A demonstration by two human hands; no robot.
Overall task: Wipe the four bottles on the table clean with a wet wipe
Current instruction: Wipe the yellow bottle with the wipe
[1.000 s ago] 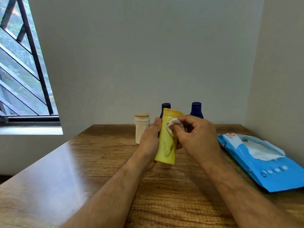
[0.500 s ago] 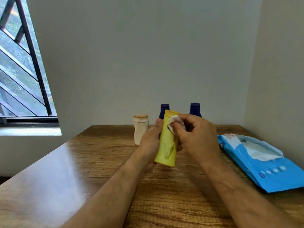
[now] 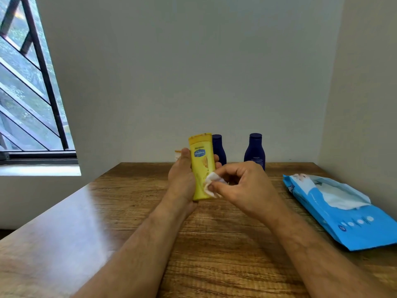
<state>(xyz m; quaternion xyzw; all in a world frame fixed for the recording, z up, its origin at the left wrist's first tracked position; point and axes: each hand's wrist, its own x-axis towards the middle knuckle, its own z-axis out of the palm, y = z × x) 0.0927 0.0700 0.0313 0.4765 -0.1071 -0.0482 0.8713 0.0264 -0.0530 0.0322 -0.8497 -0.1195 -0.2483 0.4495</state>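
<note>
the tall yellow plastic lotion bottle stands upright above the wooden worktop, cap up, gripped by the left hand. the right hand pinches a crumpled white wet wipe against its lower side. pale walls meet in the corner behind.

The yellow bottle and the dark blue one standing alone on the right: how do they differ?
The yellow bottle is held up off the table in the left hand; the dark blue bottle stands untouched near the wall. The yellow one is slim and straight-sided; the blue one has rounded shoulders and a narrower cap. Both are upright.
</note>
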